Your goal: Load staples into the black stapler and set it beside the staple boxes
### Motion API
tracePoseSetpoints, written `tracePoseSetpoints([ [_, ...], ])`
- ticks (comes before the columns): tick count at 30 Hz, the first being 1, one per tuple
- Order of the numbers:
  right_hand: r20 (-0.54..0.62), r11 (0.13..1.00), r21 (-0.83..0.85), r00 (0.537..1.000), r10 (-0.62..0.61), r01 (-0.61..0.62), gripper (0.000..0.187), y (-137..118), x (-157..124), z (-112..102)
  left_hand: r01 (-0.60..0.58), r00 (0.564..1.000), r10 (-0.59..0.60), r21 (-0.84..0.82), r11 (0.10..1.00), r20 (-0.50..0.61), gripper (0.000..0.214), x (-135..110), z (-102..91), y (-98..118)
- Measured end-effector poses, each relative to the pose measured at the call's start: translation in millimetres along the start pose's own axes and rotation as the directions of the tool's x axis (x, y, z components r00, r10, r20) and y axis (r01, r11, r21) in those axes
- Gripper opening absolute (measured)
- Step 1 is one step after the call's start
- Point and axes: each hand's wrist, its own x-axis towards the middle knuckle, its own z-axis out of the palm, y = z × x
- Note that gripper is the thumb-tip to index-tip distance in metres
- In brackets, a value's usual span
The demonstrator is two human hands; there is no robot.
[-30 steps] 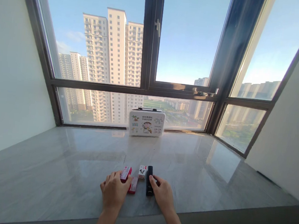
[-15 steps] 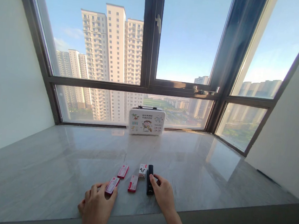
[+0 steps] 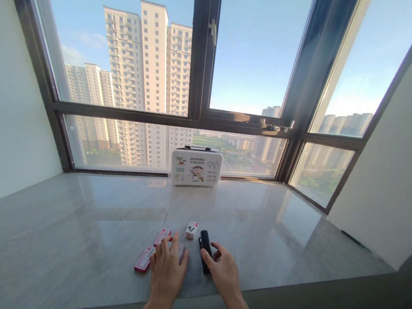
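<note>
My left hand (image 3: 167, 273) lies on the marble sill with its fingers stretched forward over a small red box (image 3: 182, 252), which is mostly hidden beneath them. Another red box (image 3: 144, 259) lies just left of that hand, and a third (image 3: 162, 236) lies just beyond its fingertips. A small white box (image 3: 192, 229) stands a little further out. My right hand (image 3: 223, 271) pinches the near end of a black stapler-like bar (image 3: 204, 244) between thumb and fingers.
A white tin case with cartoon print (image 3: 196, 167) stands at the back of the sill (image 3: 76, 219) against the window frame (image 3: 194, 122). White walls close in on both sides. A dark ledge edge (image 3: 323, 302) runs along the near side.
My left hand drew one red box back and to the left, set it down, then moved right over the middle red box. The right hand stayed on the black bar. The view shifted slightly.
</note>
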Motion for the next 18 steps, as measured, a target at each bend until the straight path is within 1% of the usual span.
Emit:
tracePoseSetpoints([
  [2,0.020,0.998,0.012,0.997,-0.069,0.068,0.047,3.0,4.9,-11.6,0.026,0.999,-0.025,-0.022,0.999,0.041,0.043,-6.2,-3.5,-4.9],
  [3,0.044,0.993,0.017,0.992,-0.116,0.116,0.042,3.8,8.6,-17.2,0.001,0.997,0.004,-0.058,0.998,0.080,0.041,-9.8,-6.3,-7.0],
  [5,0.098,0.980,0.022,0.975,-0.198,0.197,0.036,2.7,17.4,-25.4,-0.093,0.980,0.119,-0.164,0.982,0.159,0.039,-16.1,-12.8,-10.2],
  [8,0.158,0.969,0.026,0.956,-0.245,0.244,0.036,-6.7,27.5,-25.3,-0.212,0.933,0.284,-0.300,0.930,0.222,0.044,-20.3,-22.1,-14.2],
  [10,0.177,0.964,0.031,0.948,-0.264,0.263,0.039,-17.8,28.0,-16.0,-0.253,0.906,0.346,-0.342,0.905,0.244,0.050,-19.6,-27.1,-17.2],
  [13,0.187,0.956,0.036,0.937,-0.294,0.292,0.041,-38.2,20.2,6.6,-0.287,0.873,0.402,-0.377,0.881,0.274,0.052,-17.3,-32.7,-23.0],
  [16,0.138,0.958,0.021,0.949,-0.285,0.285,0.033,-56.4,12.2,28.6,-0.296,0.865,0.415,-0.383,0.875,0.281,0.053,-16.1,-36.6,-30.7],
  [18,0.095,0.963,0.026,0.958,-0.271,0.270,0.023,-64.1,12.5,36.6,-0.299,0.870,0.410,-0.369,0.880,0.274,0.053,-15.8,-38.4,-36.6],
])
